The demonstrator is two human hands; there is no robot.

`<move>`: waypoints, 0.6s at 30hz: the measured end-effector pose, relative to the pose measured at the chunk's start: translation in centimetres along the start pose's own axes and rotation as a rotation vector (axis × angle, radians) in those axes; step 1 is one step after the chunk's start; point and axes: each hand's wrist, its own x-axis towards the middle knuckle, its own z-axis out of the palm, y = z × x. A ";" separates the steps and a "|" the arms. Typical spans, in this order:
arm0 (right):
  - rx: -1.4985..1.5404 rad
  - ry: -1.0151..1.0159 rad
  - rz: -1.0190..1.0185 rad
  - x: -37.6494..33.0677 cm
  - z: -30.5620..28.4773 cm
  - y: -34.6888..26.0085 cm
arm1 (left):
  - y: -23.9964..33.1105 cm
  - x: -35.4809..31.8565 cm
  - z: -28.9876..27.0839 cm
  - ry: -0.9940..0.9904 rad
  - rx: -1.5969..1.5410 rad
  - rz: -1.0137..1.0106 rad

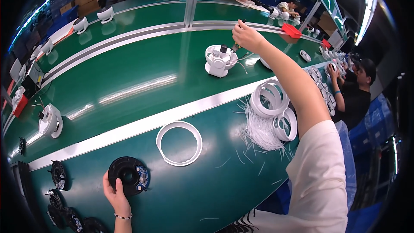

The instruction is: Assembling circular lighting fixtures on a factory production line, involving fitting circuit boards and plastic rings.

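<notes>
My left hand (117,193) is closed round the left edge of a black round disc (120,169), its thumb on the face. A blue circuit board (142,177) sits at the disc's right side. My right arm stretches far forward over the conveyor. There my right hand (249,37) is closed on a slim dark-and-yellow tool (235,47), mostly hidden by the fingers, so its exact kind is unclear. Just below and left of it, a white bowl-shaped camera housing (218,65) stands on the green belt with a black part inside and loose wires. A white ring (180,164) lies right of the disc.
White rings (268,113) lie by a pile of thin white strips (261,131). More black discs (59,174) are at the lower left. Another white housing (51,121) sits on the belt's left. A metal post (192,0) rises beyond the belt. Co-workers sit right and across.
</notes>
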 end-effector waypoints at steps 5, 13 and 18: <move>-0.003 -0.051 -0.046 0.4 0.8 -0.1 | -0.1 0.1 0.0 -0.002 0.002 -0.017; -0.036 -0.071 -0.067 -0.3 1.8 1.3 | -0.1 -0.2 -0.2 0.000 -0.007 -0.044; 0.018 -0.090 -0.137 -1.0 3.8 0.6 | -0.1 -0.1 -0.1 0.001 0.026 -0.036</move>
